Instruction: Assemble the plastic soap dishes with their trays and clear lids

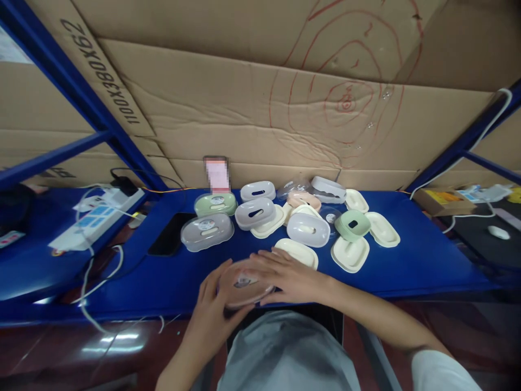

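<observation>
Both my hands hold a pink oval soap box (243,284) with a clear lid at the near edge of the blue table (415,255). My left hand (211,312) cups its left and lower side. My right hand (285,276) lies over its top right, fingers curled round the lid. Just beyond lie a cream tray (298,252) and a grey lidded box (207,231).
Several more soap boxes and loose parts crowd the table's middle: a green box (215,203), grey lids (255,212), a green lid (352,224), cream trays (350,253). A black phone (171,241) lies at left, a power strip (95,217) further left. Cardboard lines the back.
</observation>
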Action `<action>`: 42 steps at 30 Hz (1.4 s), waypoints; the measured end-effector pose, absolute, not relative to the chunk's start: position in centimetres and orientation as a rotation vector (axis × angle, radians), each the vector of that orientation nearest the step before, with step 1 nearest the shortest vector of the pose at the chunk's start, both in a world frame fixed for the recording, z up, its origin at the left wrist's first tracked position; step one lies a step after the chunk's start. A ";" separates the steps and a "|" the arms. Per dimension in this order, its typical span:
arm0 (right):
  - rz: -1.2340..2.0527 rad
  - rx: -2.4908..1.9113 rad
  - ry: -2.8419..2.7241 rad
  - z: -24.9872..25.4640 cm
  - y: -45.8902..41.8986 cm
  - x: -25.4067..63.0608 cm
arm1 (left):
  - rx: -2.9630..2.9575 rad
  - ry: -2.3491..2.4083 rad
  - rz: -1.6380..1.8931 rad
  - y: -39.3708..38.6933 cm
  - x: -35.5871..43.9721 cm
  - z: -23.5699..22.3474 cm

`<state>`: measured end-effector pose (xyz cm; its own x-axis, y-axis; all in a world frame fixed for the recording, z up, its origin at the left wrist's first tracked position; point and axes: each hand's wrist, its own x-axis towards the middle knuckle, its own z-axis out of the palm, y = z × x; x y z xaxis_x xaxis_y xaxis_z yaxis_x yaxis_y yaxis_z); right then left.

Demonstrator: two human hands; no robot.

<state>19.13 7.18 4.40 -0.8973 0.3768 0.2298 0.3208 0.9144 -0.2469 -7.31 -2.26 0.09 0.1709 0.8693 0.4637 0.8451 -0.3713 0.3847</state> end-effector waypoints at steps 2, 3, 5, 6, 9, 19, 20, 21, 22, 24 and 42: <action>0.426 -0.448 -2.770 5.3 7.8 18.6 | 2.260 1.762 1.067 -1.8 -6.6 -0.4; 0.472 -0.412 -2.739 5.8 8.3 18.7 | 2.218 1.766 1.101 -1.5 -6.4 -0.6; 0.479 -0.418 -2.659 6.7 9.7 19.7 | 2.167 1.766 1.147 -1.2 -6.2 -1.1; 0.428 -0.475 -2.620 7.1 10.6 20.6 | 2.158 1.771 1.152 -1.1 -6.2 -1.2; 0.141 -0.812 -2.533 7.9 13.8 23.7 | 2.249 1.812 1.091 -1.2 -5.9 -1.3; 0.054 -0.654 -2.658 6.1 10.7 20.8 | 2.387 1.701 1.104 0.8 -5.3 -1.3; 0.126 -0.595 -2.698 5.3 9.7 19.8 | 2.385 1.672 1.128 1.1 -5.2 -1.3; 0.175 -0.584 -2.719 4.6 8.9 18.9 | 2.392 1.640 1.147 1.2 -5.1 -1.3; 0.197 -0.595 -2.721 4.0 8.5 18.3 | 2.397 1.621 1.168 1.3 -5.0 -1.3; 0.172 -0.593 -2.684 3.5 8.4 18.0 | 2.362 1.661 1.224 0.9 -4.6 -1.1; 0.010 -0.606 -2.606 7.8 8.4 22.4 | 2.478 1.371 1.422 2.5 -1.8 1.7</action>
